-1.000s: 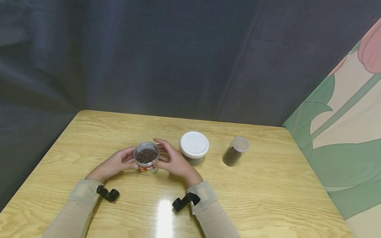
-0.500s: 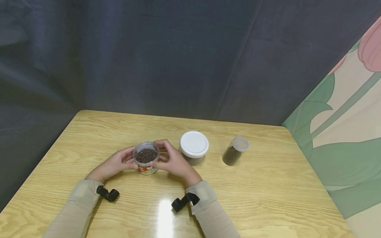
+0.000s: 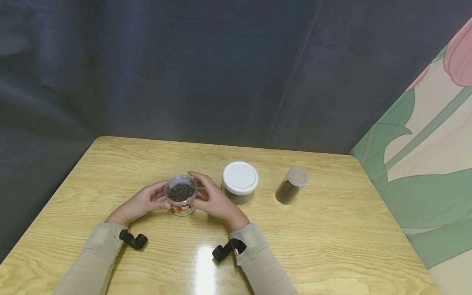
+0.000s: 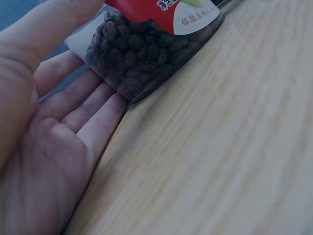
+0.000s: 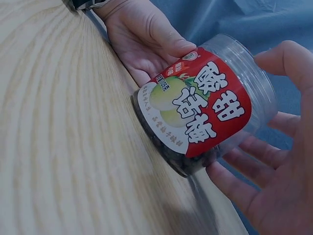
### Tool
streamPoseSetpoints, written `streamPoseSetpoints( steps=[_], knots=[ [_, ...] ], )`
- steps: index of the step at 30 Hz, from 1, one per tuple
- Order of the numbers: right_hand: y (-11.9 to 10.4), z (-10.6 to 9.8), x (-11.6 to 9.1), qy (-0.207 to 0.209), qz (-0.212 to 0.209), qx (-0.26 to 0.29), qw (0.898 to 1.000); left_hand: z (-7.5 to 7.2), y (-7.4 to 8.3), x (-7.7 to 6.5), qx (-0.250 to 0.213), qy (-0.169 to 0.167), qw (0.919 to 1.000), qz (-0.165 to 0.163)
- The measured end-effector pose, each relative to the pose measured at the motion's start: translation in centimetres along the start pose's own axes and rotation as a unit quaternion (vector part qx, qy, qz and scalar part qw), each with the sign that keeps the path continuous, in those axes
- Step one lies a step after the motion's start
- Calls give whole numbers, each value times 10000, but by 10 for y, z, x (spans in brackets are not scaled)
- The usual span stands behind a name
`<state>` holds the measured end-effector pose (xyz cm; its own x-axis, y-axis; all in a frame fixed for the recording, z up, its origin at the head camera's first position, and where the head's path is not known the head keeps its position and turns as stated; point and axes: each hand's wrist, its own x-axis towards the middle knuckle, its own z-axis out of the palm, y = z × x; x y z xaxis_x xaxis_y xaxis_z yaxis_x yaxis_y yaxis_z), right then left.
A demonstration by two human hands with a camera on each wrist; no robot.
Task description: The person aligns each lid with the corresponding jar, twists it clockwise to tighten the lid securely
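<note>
A clear plastic jar (image 3: 183,210) of dark brown beans stands on the table between my hands. Its red label with white characters and green fruit faces the right wrist camera; whether a clear lid covers its top I cannot tell. From the left, my left hand (image 3: 143,200) holds the jar, thumb on the near side and fingers behind. My right hand (image 3: 217,203) grips it from the right, with the thumb (image 5: 274,58) at the clear upper rim and the other fingers round the side. In the left wrist view, beans (image 4: 139,56) show through the jar's wall.
A wide jar with a white lid (image 3: 240,178) stands just right of my right hand. Further right is a slim clear container (image 3: 287,191) of dark contents with a translucent cap. The wooden table (image 3: 332,229) ends at a dark curtain (image 3: 206,73) behind.
My right fingers have shifted slightly at the jar's rim, drawing in and then spreading again. The left hand and the jar stay almost in place.
</note>
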<state>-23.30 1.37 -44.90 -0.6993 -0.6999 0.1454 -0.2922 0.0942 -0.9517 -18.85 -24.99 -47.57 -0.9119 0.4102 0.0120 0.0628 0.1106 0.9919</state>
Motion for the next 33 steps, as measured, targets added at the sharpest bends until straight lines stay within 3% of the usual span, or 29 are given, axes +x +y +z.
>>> streamPoseSetpoints(
  steps=[5,12,21,33],
  knots=[
    [0,0,-1,-28,12,-279,9996,0,-1,0,-26,-9,10000,34],
    [-1,2,-1,183,-40,177,9997,-1,-1,1,17,-101,9998,170],
    [-2,7,1,496,-109,336,9981,0,0,0,74,-4,10000,18],
    [4,3,-2,52,-76,-292,9995,0,-2,1,111,-100,9997,212]
  ],
)
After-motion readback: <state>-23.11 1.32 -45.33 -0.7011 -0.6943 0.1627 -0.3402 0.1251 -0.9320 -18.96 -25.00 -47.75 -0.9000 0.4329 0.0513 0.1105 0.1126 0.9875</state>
